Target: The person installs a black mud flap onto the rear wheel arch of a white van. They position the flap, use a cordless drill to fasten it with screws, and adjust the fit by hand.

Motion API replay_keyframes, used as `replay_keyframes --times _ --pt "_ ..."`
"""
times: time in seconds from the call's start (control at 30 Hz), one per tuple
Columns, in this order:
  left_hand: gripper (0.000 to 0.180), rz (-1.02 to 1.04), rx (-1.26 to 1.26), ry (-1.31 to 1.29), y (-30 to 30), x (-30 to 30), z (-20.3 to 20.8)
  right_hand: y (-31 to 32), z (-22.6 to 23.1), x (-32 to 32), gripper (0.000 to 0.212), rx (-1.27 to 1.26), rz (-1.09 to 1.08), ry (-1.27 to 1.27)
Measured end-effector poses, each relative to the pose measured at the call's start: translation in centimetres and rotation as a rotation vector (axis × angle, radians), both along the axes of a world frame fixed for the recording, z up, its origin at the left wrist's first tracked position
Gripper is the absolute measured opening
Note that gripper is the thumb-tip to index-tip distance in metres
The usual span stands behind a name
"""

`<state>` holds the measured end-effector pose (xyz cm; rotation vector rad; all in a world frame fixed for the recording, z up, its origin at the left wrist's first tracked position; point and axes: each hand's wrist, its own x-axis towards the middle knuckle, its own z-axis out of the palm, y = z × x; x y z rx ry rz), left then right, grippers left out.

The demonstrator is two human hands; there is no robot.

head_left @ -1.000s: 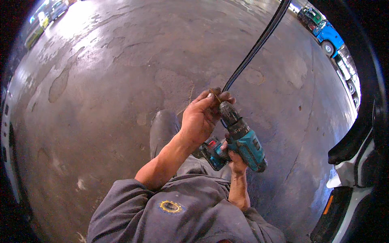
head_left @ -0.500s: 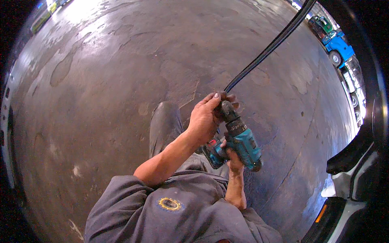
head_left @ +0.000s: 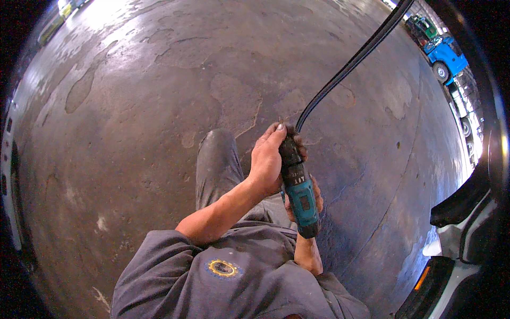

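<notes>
Item, tool: a teal and black cordless drill [head_left: 303, 199], sitting in the middle of the view, just in front of your body. Half a second ago it was slanting up to the left; now you are holding it nearly straight, its nose pointing away from you and its battery hiding from view.

Item, left hand [head_left: 267, 159]: closing around the dark front end [head_left: 289, 152] of the drill, thumb lying on the left, fingertips showing on the right. The nose is now lying between thumb and fingers rather than beside them. A thin piece is sticking up past the thumb, too small to identify.

Item, right hand [head_left: 317, 196]: holding the drill from below, fingers showing along both sides of the body; the handle itself is hiding.

Item, black cables [head_left: 350, 65]: running down from the upper right and bending just beside the left fingertips; you cannot tell here whether they are touching.

Item, surroundings: worn floor [head_left: 133, 138] spreading beneath, a blue vehicle [head_left: 447, 56] standing far right.

Judgement: this turn is bringing both hands into line on one tool, the left apparently steadying the nose, the right carrying the weight.
</notes>
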<state>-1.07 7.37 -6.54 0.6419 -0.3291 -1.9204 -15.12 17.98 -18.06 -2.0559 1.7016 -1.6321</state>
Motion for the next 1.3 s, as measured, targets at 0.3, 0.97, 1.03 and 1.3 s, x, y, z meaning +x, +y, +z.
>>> replay_keyframes --times 0.3,0.97,1.03,1.3 --pt "0.015 0.092 0.004 0.085 1.1 -0.9 -0.5 1.5 -2.8 -0.2 0.054 0.369 0.171 -0.808" --pt "0.016 0.090 -0.065 0.249 0.9 -1.4 -1.2 1.7 -1.7 0.0 0.050 0.441 0.154 -0.781" --pt "0.016 0.107 -0.112 0.241 1.0 -1.4 -1.1 1.9 -2.1 -0.3 0.048 0.497 0.139 -0.677" --pt "0.019 0.064 -0.071 0.325 1.1 -1.4 -0.9 2.2 -5.4 -1.7 0.045 0.555 0.159 -0.391"
